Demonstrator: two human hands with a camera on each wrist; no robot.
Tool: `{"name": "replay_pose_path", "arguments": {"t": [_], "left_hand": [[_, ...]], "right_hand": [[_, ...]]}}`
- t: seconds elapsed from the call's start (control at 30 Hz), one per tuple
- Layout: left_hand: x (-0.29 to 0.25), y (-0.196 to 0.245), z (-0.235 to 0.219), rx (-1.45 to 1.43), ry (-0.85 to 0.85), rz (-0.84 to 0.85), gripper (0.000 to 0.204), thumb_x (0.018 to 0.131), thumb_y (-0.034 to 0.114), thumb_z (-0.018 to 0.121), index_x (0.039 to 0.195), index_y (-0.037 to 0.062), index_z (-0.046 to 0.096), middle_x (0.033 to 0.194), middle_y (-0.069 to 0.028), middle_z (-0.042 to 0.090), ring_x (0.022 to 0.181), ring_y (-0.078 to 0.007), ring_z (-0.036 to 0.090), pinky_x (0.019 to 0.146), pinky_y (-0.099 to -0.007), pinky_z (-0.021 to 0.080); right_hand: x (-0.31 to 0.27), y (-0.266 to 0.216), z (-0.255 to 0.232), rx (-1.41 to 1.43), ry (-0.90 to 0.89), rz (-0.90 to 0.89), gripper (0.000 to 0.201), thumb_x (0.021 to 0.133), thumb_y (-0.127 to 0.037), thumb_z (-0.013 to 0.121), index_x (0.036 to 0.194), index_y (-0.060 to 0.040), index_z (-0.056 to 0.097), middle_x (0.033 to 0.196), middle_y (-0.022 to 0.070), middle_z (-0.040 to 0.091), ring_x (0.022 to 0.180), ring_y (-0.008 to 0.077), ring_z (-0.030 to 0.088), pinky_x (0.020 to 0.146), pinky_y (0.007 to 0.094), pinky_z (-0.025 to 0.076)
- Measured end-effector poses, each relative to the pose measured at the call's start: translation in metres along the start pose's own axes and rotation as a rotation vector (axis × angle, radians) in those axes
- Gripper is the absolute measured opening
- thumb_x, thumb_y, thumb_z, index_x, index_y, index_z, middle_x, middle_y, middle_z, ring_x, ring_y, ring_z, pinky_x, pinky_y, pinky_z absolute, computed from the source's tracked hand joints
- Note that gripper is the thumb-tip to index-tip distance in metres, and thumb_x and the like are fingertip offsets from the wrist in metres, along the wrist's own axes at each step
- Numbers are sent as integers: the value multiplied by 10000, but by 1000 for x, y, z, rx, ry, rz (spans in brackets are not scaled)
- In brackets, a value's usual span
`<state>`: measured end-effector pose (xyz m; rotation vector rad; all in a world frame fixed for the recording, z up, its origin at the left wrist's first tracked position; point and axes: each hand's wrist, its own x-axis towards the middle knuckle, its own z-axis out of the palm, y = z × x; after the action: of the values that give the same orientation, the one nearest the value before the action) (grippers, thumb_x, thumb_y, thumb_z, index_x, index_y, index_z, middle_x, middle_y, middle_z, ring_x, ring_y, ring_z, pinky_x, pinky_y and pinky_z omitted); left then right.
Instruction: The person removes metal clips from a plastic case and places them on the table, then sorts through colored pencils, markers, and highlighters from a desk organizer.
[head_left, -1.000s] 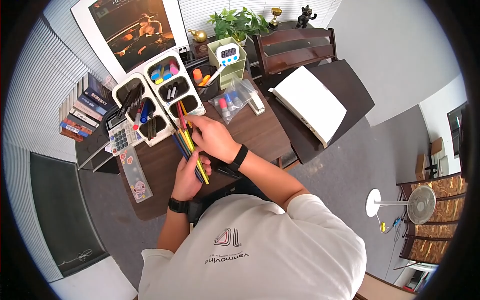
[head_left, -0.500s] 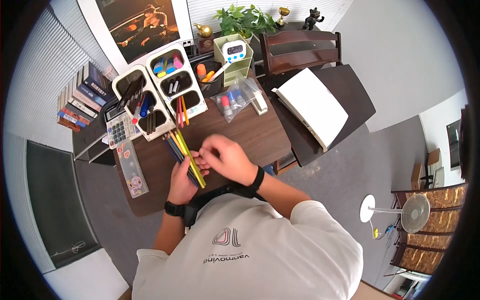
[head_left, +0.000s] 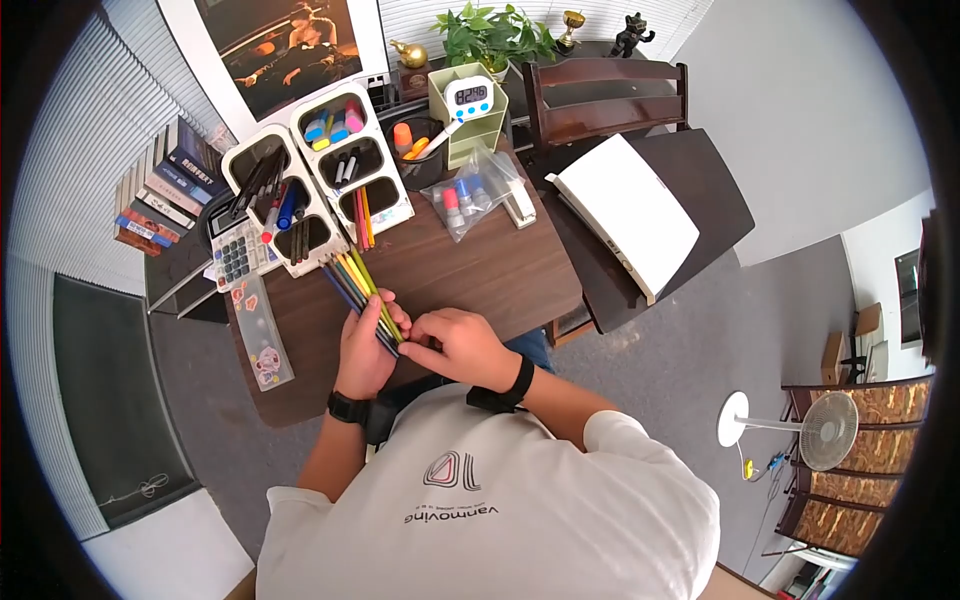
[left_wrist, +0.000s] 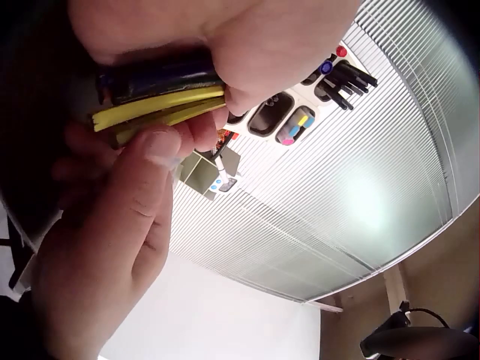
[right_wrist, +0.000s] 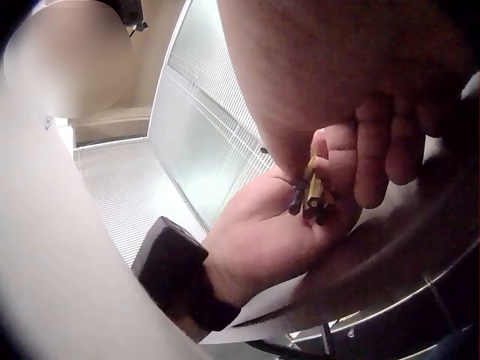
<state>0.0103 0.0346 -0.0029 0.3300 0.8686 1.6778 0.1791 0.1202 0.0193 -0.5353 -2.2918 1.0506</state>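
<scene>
My left hand [head_left: 366,352] grips a bundle of colored pencils [head_left: 346,280], dark blue, yellow and green ones among them, their points toward the organizer. At the near end of the bundle, my right hand [head_left: 468,348] pinches a yellow-green pencil [left_wrist: 184,114] between thumb and fingers. In the left wrist view a yellow pencil [left_wrist: 154,106] lies right beside it. Beyond the hands, a white organizer [head_left: 398,215] has red and orange pencils [head_left: 364,222] standing in its near right compartment. Dark pencils [head_left: 300,240] fill the near left compartment.
A calculator [head_left: 238,258] and a stickered clear case [head_left: 262,340] lie at the left. Behind stand a mesh pen cup [head_left: 418,172] and a green holder with a timer [head_left: 468,96]. A plastic bag with bottles [head_left: 465,203] and a stapler [head_left: 520,208] sit to the right.
My right hand has drawn back from the organizer's near right compartment to the near end of the bundle. The left hand keeps its grip, and the bundle has shifted slightly.
</scene>
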Motion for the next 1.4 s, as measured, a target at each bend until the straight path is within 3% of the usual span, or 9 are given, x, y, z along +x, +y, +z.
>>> {"name": "replay_pose_path", "arguments": {"t": [0.23, 0.4, 0.5, 0.63, 0.8, 0.9, 1.1, 1.27, 1.4], "left_hand": [[-1, -3, 0, 14, -5, 4, 279, 1142, 272, 503, 1263, 34, 581, 997, -86, 676, 956, -206, 675, 844, -362, 552], [-2, -3, -2, -45, 55, -4, 297, 1135, 290, 514, 1286, 50, 601, 1166, -142, 732, 1023, -230, 722, 862, -374, 588], [-2, 2, -4, 51, 108, -76, 288, 1132, 314, 520, 1264, 76, 616, 1076, -83, 737, 908, -176, 696, 794, -345, 568], [-2, 3, 0, 89, 110, -118, 275, 1128, 297, 525, 1255, 74, 623, 1036, -79, 743, 846, -165, 695, 755, -332, 561], [1, 6, 0, 102, 59, -109, 276, 1130, 283, 518, 1258, 61, 622, 1032, -95, 741, 835, -170, 692, 743, -328, 554], [2, 5, -4, 120, 29, -108, 277, 1132, 282, 513, 1256, 61, 624, 1036, -105, 741, 831, -180, 693, 742, -331, 556], [4, 5, -3, 103, 30, -145, 292, 1136, 296, 509, 1257, 61, 633, 1041, -116, 743, 857, -205, 699, 762, -347, 568], [6, 4, -9, 81, 23, -162, 319, 1135, 317, 505, 1273, 58, 631, 1076, -125, 736, 915, -211, 699, 803, -360, 573], [5, 4, -8, 51, 30, -161, 341, 1133, 337, 506, 1282, 56, 627, 1089, -117, 729, 952, -210, 700, 829, -368, 577]], "right_hand": [[-8, 2, 3, 39, 17, 17, 167, 907, -207, 795, 892, -58, 721, 780, 92, 700, 679, 265, 682, 621, 393, 541], [-10, 2, -8, 246, 282, 105, 90, 915, -75, 792, 974, -25, 744, 836, 68, 712, 687, 124, 674, 601, 290, 523], [-13, 5, -26, 242, 397, 181, 86, 930, -18, 779, 1011, -13, 750, 924, 50, 740, 767, 81, 680, 672, 253, 557], [-9, 17, -40, 316, 612, 150, 140, 927, 2, 778, 1062, 7, 744, 949, 63, 739, 791, 108, 674, 728, 267, 558], [2, 16, -47, 317, 680, 83, 190, 911, 43, 774, 1095, 13, 736, 1005, 80, 737, 837, 111, 671, 788, 263, 550], [27, 14, -41, 107, 720, -86, 223, 886, 59, 780, 1094, -3, 732, 1013, 101, 733, 825, 148, 699, 756, 286, 564], [82, 23, -26, -188, 541, -221, 238, 880, -19, 785, 1113, -33, 742, 974, 132, 737, 896, 307, 728, 800, 388, 591], [100, 23, -5, -94, 341, -111, 246, 931, -64, 689, 1173, -23, 694, 1045, 202, 714, 983, 418, 690, 857, 483, 567], [100, 15, -1, -41, 296, -148, 286, 930, -64, 689, 1215, -35, 690, 1078, 196, 721, 1002, 415, 694, 867, 477, 570]]}}
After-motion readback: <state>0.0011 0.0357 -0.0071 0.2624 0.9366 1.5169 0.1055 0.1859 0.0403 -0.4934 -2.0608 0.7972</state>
